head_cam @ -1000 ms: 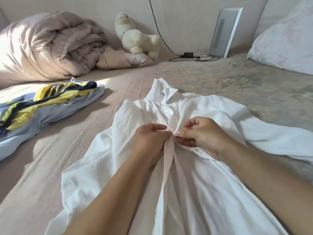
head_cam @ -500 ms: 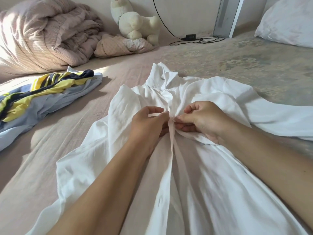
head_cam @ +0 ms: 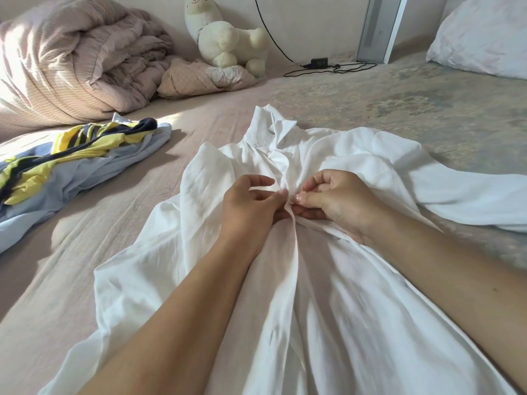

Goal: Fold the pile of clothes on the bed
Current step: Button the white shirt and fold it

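The shirt (head_cam: 328,295) lay spread on the bed (head_cam: 427,109), collar away from me. My left hand (head_cam: 251,206) and right hand (head_cam: 333,201) each pinched a front edge at mid-chest, apparently to close it before folding

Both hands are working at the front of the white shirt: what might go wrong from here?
The left hand and right hand pinch the white shirt only at its front edges, a small grip that may slip. The fabric around them lies bunched, so creases may get folded in. The right sleeve trails out sideways and may fold crooked.
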{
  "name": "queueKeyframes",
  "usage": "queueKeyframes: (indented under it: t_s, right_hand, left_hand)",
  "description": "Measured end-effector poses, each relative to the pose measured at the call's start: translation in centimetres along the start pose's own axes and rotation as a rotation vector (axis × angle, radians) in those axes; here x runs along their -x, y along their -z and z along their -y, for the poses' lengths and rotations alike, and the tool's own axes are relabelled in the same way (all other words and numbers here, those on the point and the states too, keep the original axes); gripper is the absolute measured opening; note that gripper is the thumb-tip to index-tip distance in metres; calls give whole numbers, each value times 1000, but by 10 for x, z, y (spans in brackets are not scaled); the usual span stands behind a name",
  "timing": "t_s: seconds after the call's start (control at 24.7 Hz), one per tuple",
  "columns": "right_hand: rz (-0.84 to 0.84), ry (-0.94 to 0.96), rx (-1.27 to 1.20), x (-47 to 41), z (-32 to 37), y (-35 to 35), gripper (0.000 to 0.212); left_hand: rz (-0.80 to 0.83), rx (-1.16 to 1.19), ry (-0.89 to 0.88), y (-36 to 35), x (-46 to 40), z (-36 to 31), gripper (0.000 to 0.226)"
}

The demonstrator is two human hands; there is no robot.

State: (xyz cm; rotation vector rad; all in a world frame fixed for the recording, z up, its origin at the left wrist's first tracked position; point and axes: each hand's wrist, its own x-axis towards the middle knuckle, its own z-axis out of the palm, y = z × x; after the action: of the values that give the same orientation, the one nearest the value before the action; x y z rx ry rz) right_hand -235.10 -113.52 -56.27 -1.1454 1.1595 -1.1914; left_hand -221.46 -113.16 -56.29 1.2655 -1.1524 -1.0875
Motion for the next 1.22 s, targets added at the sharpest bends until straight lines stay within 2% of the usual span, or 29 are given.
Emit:
queueKeyframes:
  t_s: [0.08, 0.24, 0.32, 0.45, 0.65, 0.81, 1.09, 1.22]
  right_hand:
    - [-1, 15, -4, -1, 0, 1, 22]
    - [-8, 53, 36, -1, -3, -1, 27]
    - [-27, 59, 24, -1, -5, -2, 29]
    - [-44, 72, 31, -1, -5, -1, 28]
    - [-91, 30, 35, -2, -3, -2, 14]
    - [-123, -5, -40, -2, -2, -5, 21]
    - [-206, 9, -45, -6, -6, -8, 27]
    - [-236, 92, 81, -8, -10, -7, 29]
  left_hand:
    - [14, 32, -20, -1, -1, 1, 19]
    - [9, -6, -27, -3, -4, 3, 27]
    - [-9, -61, -21, -3, -6, 5, 26]
    - [30, -193, -21, -2, -4, 6, 12]
    - [10, -333, -123, -4, 0, 7, 11]
    - [-10, -426, -178, -6, 3, 5, 13]
    - [0, -401, -170, -7, 3, 6, 14]
    - [17, -386, -141, -7, 2, 5, 21]
